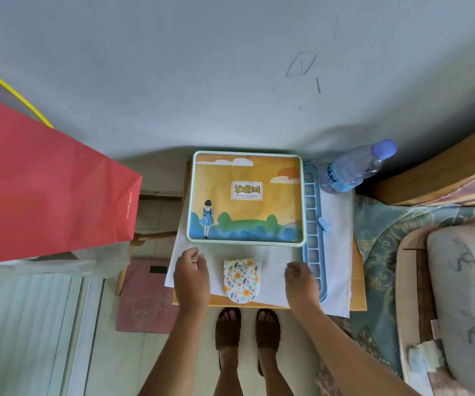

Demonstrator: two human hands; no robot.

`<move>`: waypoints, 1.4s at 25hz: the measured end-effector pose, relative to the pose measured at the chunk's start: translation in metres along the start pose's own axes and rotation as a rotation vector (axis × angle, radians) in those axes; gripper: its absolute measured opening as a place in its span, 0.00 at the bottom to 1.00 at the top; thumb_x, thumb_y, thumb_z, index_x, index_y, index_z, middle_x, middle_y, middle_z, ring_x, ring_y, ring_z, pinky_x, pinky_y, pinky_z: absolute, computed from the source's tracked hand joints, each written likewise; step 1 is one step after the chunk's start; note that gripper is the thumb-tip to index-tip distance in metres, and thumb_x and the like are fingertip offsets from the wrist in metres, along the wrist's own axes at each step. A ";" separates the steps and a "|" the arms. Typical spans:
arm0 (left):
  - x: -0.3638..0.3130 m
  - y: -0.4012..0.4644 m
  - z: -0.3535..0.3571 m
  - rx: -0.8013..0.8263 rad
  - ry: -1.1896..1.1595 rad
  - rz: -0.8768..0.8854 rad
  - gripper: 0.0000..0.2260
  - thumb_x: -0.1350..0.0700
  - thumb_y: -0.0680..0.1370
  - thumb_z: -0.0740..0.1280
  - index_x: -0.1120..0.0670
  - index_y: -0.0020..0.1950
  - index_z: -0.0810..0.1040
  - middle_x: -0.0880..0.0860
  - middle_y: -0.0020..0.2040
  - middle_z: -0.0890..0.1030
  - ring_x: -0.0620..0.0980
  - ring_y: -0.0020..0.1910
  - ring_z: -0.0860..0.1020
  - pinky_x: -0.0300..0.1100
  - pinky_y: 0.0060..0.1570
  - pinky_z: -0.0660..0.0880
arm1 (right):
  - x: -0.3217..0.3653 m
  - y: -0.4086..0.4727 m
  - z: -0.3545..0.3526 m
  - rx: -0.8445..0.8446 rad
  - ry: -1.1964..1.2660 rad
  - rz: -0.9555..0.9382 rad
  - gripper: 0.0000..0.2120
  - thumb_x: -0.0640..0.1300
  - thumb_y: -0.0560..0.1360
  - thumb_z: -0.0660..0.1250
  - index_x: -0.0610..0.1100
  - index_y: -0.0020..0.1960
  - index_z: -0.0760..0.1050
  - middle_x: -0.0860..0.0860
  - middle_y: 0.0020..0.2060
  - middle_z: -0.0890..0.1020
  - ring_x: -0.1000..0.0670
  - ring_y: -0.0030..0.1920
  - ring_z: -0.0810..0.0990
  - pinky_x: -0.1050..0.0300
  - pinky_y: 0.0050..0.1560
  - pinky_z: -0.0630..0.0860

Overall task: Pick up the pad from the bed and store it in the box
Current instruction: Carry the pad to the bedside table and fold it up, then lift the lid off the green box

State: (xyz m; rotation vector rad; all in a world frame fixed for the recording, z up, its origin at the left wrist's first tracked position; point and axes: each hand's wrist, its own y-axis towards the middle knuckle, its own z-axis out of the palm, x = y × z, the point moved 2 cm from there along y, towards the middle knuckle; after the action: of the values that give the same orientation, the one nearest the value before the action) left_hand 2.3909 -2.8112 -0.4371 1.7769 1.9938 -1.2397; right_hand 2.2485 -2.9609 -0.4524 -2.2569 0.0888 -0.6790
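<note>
The pad point(241, 280) lies ungrasped between the empty, loosely curled hands, left point(192, 274) and right point(299, 278) (lidded box point(246, 198) just beyond), so grasping seems next.

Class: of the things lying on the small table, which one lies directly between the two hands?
The floral pad: it lies between the left hand and right hand.

Red paper bag point(50, 184) at 9 o'clock, white print down its right edge. Pink bathroom scale point(145, 295) on the tile floor at 7 o'clock, beside the small table point(359, 281). White cloth point(339, 247) covers most of the tabletop. Blue ice tray point(313, 224) lies lengthwise on the cloth. Water bottle point(356, 167), blue cap, at 1 o'clock. 2 brown sandals point(247, 328) at 6 o'clock. Patterned bedding point(382, 247) at 3 o'clock.
</note>
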 end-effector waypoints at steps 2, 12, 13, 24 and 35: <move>-0.015 0.016 -0.011 -0.081 -0.023 0.052 0.13 0.57 0.80 0.61 0.62 0.61 0.74 0.61 0.58 0.79 0.56 0.56 0.77 0.45 0.49 0.73 | 0.008 0.004 -0.016 -0.085 0.039 -0.052 0.13 0.40 0.79 0.57 0.43 0.62 0.71 0.44 0.50 0.79 0.44 0.48 0.75 0.49 0.50 0.75; -0.062 0.081 0.002 -0.100 0.411 0.207 0.12 0.60 0.80 0.59 0.66 0.56 0.76 0.65 0.53 0.77 0.61 0.54 0.74 0.52 0.50 0.73 | 0.093 0.050 -0.025 -0.295 -0.158 -0.366 0.14 0.37 0.77 0.59 0.33 0.60 0.72 0.36 0.58 0.74 0.37 0.58 0.70 0.45 0.60 0.68; -0.065 0.087 0.003 -0.097 0.409 0.230 0.12 0.60 0.80 0.59 0.66 0.56 0.76 0.65 0.53 0.77 0.61 0.54 0.74 0.51 0.51 0.72 | 0.097 0.056 -0.025 -0.315 -0.176 -0.365 0.14 0.35 0.77 0.58 0.32 0.60 0.73 0.35 0.58 0.74 0.37 0.58 0.71 0.46 0.59 0.68; -0.083 0.108 0.014 -0.132 0.526 0.200 0.08 0.66 0.78 0.59 0.65 0.53 0.77 0.63 0.53 0.79 0.58 0.51 0.77 0.47 0.45 0.76 | 0.121 0.065 -0.021 -0.395 -0.435 -0.316 0.13 0.29 0.75 0.54 0.30 0.56 0.72 0.35 0.57 0.74 0.37 0.57 0.72 0.46 0.54 0.73; -0.075 0.112 0.005 -0.126 0.130 0.069 0.12 0.59 0.79 0.61 0.64 0.45 0.81 0.62 0.44 0.82 0.59 0.42 0.79 0.46 0.36 0.72 | 0.161 -0.029 -0.062 -0.179 0.355 -0.365 0.08 0.40 0.76 0.63 0.44 0.54 0.74 0.50 0.38 0.80 0.52 0.35 0.78 0.64 0.32 0.74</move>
State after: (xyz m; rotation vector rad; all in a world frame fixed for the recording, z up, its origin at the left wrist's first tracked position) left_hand 2.5087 -2.8773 -0.4426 1.8908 2.0114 -0.9787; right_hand 2.3513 -3.0233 -0.3255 -2.3201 -0.0970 -1.3093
